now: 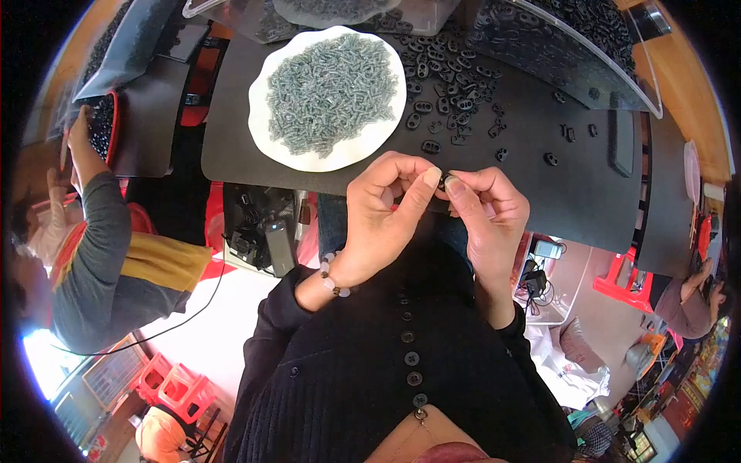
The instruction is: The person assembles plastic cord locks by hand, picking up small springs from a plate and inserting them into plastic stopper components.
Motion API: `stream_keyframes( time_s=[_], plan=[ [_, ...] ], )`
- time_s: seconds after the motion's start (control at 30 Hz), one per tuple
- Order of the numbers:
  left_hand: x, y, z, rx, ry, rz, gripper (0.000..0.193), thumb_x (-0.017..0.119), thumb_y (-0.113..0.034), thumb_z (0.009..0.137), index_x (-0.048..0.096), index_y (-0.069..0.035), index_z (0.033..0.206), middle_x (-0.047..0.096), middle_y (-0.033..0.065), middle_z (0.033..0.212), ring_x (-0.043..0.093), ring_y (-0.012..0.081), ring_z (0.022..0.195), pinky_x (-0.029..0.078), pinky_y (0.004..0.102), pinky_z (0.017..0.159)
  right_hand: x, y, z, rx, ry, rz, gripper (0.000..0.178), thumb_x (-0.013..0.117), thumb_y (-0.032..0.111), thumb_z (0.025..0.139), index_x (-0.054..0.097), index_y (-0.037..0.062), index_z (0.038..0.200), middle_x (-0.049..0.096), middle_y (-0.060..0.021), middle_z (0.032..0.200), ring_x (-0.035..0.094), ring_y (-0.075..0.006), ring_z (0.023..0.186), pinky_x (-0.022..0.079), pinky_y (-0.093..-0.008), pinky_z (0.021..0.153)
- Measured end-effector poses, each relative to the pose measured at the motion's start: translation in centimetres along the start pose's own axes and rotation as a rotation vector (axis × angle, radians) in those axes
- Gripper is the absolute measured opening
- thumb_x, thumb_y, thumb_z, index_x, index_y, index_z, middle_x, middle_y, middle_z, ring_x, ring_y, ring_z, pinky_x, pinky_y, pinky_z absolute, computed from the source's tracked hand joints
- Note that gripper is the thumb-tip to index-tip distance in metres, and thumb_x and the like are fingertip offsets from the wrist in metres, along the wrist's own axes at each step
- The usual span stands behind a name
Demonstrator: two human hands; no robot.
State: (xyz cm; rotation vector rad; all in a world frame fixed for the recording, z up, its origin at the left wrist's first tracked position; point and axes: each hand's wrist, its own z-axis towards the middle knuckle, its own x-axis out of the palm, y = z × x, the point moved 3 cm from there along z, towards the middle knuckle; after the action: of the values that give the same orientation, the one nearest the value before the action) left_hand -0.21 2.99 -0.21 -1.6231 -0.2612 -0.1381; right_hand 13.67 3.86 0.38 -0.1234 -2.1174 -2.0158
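Observation:
My left hand (386,207) and my right hand (491,212) meet over the near edge of the dark table (540,189). Between thumbs and fingertips, both pinch a small black plastic piece (443,182), mostly covered by the fingers. It resembles the loose black two-holed cord locks (463,104) scattered beyond my hands. Left of these, a white scalloped plate (259,123) carries a heap of small grey coil springs (332,92). A few more black parts (551,159) lie apart on the right.
A clear bin (571,58) of black parts stands at the back right, another clear container (340,14) behind the plate. A co-worker (100,255) sits at left by a red-rimmed container (114,127); another person (691,297) works far right. Red stools (625,282) stand around.

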Motion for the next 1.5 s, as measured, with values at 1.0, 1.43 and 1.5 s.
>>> stream_keyframes(
  time_s=[1.0, 1.43, 1.5],
  plan=[
    [0.2, 0.9, 0.1, 0.026, 0.013, -0.163, 0.012, 0.061, -0.007, 0.093, 0.063, 0.003, 0.098, 0.065, 0.0052, 0.089, 0.064, 0.0108, 0.080, 0.052, 0.0237, 0.075, 0.2, -0.1, 0.0, -0.044, 0.005, 0.013, 0.004, 0.061, 0.000, 0.090, 0.061, -0.0035, 0.093, 0.063, -0.0036, 0.082, 0.058, -0.0052, 0.073, 0.048, -0.0182, 0.063],
    [0.8, 1.5, -0.4, 0.097, -0.099, -0.264, 0.013, 0.059, -0.006, 0.094, 0.064, 0.005, 0.099, 0.062, 0.0052, 0.092, 0.063, 0.0110, 0.081, 0.051, 0.0246, 0.075, 0.8, 0.9, -0.1, 0.006, -0.029, -0.003, 0.008, 0.061, 0.004, 0.091, 0.060, -0.0035, 0.094, 0.067, -0.0098, 0.089, 0.066, -0.0120, 0.082, 0.056, -0.0217, 0.059],
    [0.8, 1.3, -0.4, 0.076, -0.087, -0.289, 0.016, 0.058, -0.010, 0.095, 0.064, 0.004, 0.100, 0.062, 0.0047, 0.091, 0.063, 0.0108, 0.081, 0.051, 0.0251, 0.075, 0.6, 0.9, 0.0, -0.013, -0.020, 0.003, 0.008, 0.061, 0.004, 0.091, 0.060, -0.0034, 0.095, 0.067, -0.0097, 0.089, 0.066, -0.0123, 0.083, 0.056, -0.0219, 0.058]
  ],
)
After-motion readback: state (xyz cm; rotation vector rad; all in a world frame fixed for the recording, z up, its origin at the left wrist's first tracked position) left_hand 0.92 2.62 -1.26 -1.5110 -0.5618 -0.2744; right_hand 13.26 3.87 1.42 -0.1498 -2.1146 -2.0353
